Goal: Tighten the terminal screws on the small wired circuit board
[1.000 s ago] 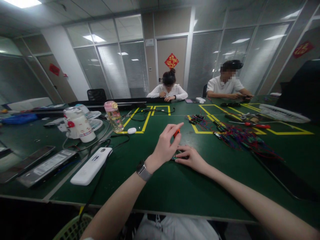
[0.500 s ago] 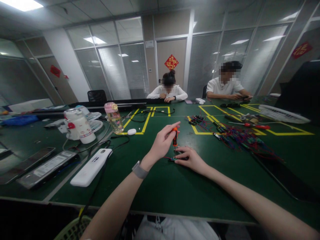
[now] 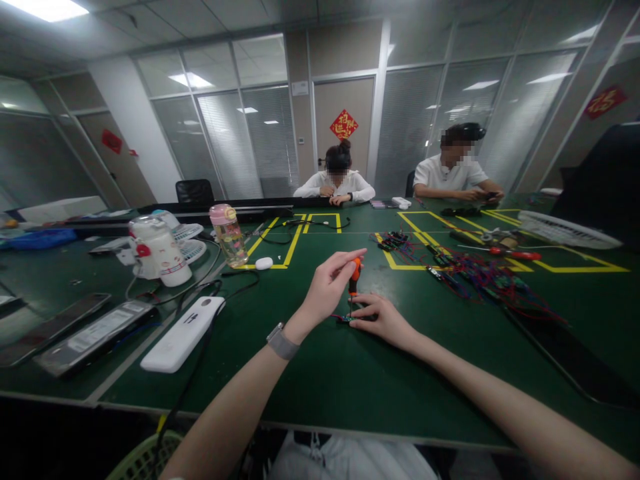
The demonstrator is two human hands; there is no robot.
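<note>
Pinched in the left hand (image 3: pixel 327 288), the screwdriver (image 3: pixel 354 272) stood upright on the part (image 3: pixel 346 318), which the right hand (image 3: pixel 383 317) pressed flat; keeping the tip vertical seemed wise.

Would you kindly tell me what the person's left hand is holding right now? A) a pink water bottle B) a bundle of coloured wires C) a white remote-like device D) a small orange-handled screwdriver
D: the left hand pinches the orange-handled screwdriver upright, its tip down on the small part under the right hand.
</note>
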